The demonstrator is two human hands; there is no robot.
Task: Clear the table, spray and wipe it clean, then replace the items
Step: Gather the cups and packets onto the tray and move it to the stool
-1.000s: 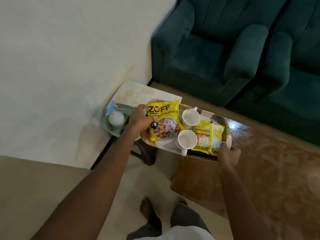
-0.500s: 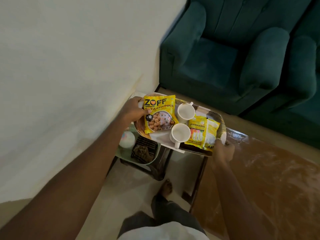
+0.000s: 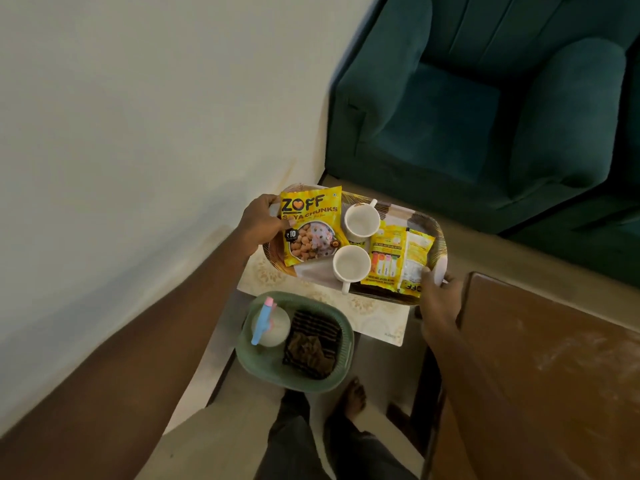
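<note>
Holding the loaded tray (image 3: 439, 237) just beyond the green basket (image 3: 347, 344), above the patterned mat (image 3: 377, 317), long axis running between both hands, left hand (image 3: 258, 221) curled round the end straight beyond the basket, right hand (image 3: 438, 299) gripping the end off to the basket's right.

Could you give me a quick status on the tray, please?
Hands: left hand grips tray at left end, right hand at right end. Tray level, carrying two cups and snack packets, over the side table. Obstacle: green basket at table's near end.
</note>
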